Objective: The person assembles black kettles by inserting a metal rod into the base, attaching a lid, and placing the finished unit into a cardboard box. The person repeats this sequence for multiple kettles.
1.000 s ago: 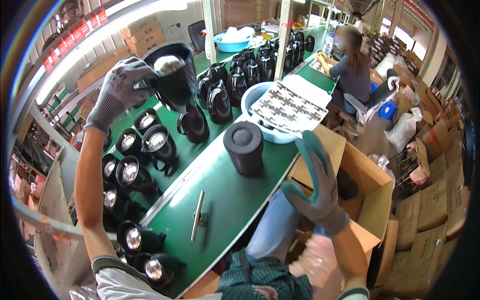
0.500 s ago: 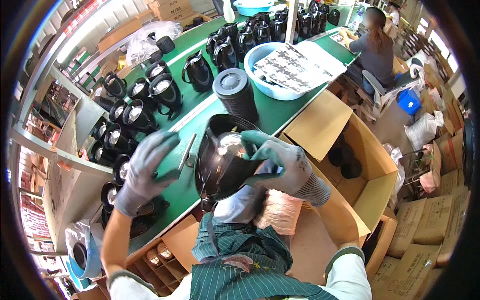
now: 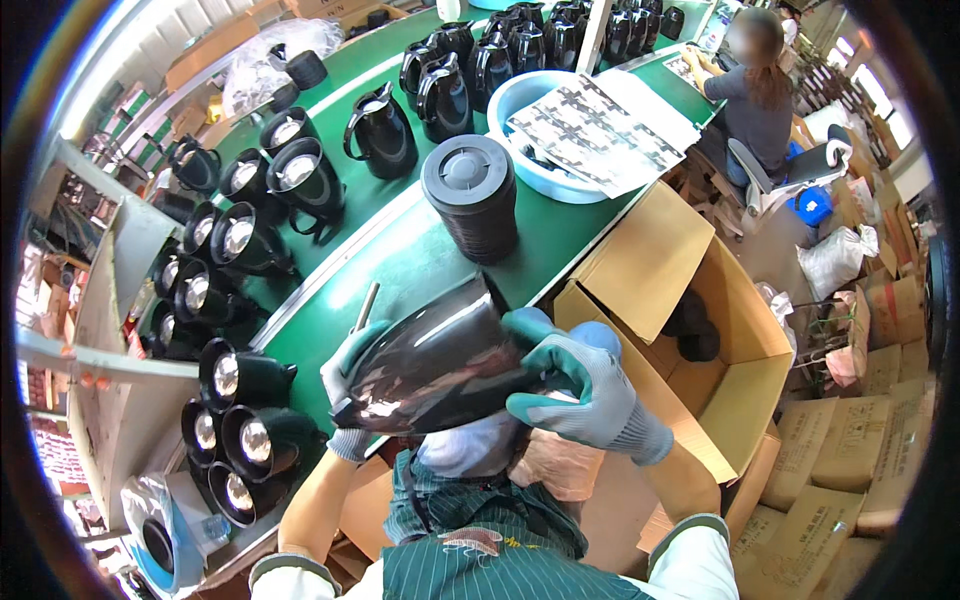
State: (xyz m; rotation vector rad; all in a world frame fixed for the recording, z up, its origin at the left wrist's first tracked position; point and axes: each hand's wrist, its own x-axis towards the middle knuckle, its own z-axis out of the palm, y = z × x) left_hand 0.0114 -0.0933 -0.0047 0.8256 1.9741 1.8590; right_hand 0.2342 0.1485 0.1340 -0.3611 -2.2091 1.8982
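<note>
A glossy black thermal jug (image 3: 430,365) lies tilted on its side in front of me, off the green belt. My left hand (image 3: 350,380), in a grey and green glove, is closed round its left end, and part of the fingers is hidden behind it. My right hand (image 3: 585,390), gloved alike, grips the right end; what its fingertips press on there is partly covered. A thin metal rod (image 3: 368,305) sticks up beside my left fingers; whether they touch it I cannot tell. Just beyond the jug stands a stack of round black lids (image 3: 470,195).
Black jugs with silver insides (image 3: 240,235) lie in rows at left. Several finished-looking black jugs (image 3: 385,135) stand farther back. A light-blue basin (image 3: 560,180) carries printed sheets (image 3: 585,125). An open carton (image 3: 740,390) is at right; a seated person (image 3: 750,110) works beyond.
My left hand, open and apart before, has come onto the jug. The jug has turned from showing its mouth to lying sideways. The view has shifted slightly.
</note>
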